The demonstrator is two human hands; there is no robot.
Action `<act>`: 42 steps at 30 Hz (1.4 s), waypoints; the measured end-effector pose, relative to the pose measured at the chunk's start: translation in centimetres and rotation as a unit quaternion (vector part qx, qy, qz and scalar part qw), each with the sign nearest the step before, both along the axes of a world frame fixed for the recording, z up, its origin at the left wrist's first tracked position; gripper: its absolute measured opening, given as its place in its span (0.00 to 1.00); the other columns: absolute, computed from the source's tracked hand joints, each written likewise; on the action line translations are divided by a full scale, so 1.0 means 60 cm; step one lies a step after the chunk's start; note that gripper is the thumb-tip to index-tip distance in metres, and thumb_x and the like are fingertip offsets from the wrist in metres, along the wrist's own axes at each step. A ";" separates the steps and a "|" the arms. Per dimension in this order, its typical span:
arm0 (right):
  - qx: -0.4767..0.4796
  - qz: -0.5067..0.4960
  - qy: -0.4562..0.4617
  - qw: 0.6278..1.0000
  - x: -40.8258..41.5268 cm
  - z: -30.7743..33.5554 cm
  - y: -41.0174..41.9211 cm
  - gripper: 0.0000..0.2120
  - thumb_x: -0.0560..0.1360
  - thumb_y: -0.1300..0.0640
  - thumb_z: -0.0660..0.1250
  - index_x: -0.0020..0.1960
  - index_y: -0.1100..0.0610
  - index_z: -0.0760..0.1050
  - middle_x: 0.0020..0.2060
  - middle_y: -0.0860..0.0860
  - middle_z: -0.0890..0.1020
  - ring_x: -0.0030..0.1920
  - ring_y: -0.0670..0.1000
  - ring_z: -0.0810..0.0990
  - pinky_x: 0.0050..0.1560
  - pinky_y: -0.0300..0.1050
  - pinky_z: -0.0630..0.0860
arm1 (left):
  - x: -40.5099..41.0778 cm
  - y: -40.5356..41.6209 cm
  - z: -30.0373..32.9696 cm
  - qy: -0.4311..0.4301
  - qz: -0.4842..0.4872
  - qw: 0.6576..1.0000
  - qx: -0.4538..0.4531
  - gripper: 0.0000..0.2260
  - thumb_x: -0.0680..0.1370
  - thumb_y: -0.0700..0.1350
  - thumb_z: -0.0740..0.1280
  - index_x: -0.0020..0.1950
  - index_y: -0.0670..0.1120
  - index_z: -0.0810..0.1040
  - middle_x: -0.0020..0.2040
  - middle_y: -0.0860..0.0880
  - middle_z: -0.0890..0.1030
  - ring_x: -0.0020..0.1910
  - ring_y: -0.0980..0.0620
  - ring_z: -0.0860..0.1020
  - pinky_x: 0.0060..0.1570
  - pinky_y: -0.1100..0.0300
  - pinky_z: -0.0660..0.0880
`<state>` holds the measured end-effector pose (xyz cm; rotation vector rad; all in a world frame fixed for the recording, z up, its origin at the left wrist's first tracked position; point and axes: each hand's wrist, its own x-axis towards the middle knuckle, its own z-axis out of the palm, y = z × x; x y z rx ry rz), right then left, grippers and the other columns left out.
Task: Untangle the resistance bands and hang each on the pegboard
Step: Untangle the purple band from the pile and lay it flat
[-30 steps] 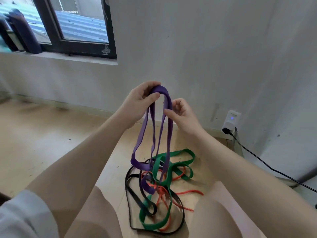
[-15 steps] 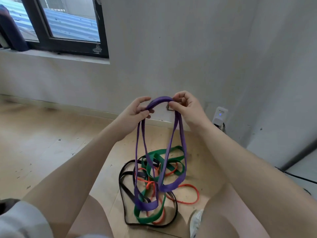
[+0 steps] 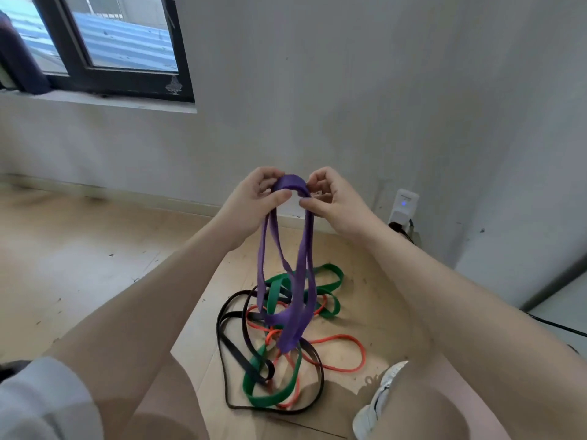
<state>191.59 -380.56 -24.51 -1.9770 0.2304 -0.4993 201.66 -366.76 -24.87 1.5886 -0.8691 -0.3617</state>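
A purple band (image 3: 300,274) hangs doubled from both my hands in front of the wall. My left hand (image 3: 251,201) pinches its top fold on the left side, and my right hand (image 3: 333,201) pinches it on the right, the two hands close together. The purple loops reach down to the tangle on the floor. In that tangle lie a green band (image 3: 330,273), a black band (image 3: 228,350) and an orange band (image 3: 349,366), crossing one another. No pegboard is in view.
A window (image 3: 120,42) with a dark frame is at the upper left above a sill. A white plug-in device (image 3: 403,206) with a blue light sits low on the wall, a black cable (image 3: 559,325) trailing right. My white shoe (image 3: 378,398) rests beside the tangle.
My hands have drawn closer together at the top of the purple band, narrowing its arch. The band's lower loops hang a little higher over the tangle.
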 end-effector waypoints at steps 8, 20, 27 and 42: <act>0.144 0.028 -0.074 0.986 0.022 0.001 0.003 0.10 0.72 0.70 0.67 0.41 0.56 0.72 0.43 0.50 0.79 0.37 0.45 0.82 0.43 0.41 0.80 | -0.008 -0.008 -0.034 0.062 -0.034 0.998 -0.002 0.13 0.76 0.37 0.66 0.58 0.48 0.74 0.50 0.50 0.82 0.47 0.59 0.80 0.50 0.66 0.76; 0.163 -0.040 -0.075 0.983 0.052 -0.037 -0.008 0.10 0.72 0.68 0.69 0.42 0.54 0.72 0.43 0.49 0.79 0.45 0.49 0.80 0.53 0.50 0.78 | 0.026 -0.037 -0.072 0.125 -0.028 0.991 -0.026 0.08 0.76 0.38 0.67 0.52 0.48 0.77 0.47 0.50 0.83 0.49 0.54 0.81 0.54 0.56 0.76; 0.229 -0.019 -0.091 0.969 0.067 -0.041 0.006 0.11 0.71 0.72 0.67 0.41 0.57 0.70 0.40 0.49 0.77 0.37 0.41 0.80 0.43 0.37 0.78 | 0.030 -0.047 -0.081 0.138 -0.008 0.990 -0.022 0.08 0.74 0.37 0.70 0.50 0.45 0.74 0.44 0.47 0.83 0.44 0.51 0.82 0.46 0.60 0.77; 0.092 -0.121 -0.028 0.988 0.046 -0.092 -0.041 0.12 0.76 0.55 0.65 0.59 0.49 0.74 0.60 0.45 0.75 0.61 0.43 0.72 0.62 0.41 0.69 | 0.031 -0.071 -0.077 0.083 0.127 0.988 -0.026 0.10 0.73 0.44 0.72 0.47 0.46 0.72 0.42 0.44 0.83 0.40 0.49 0.82 0.41 0.59 0.78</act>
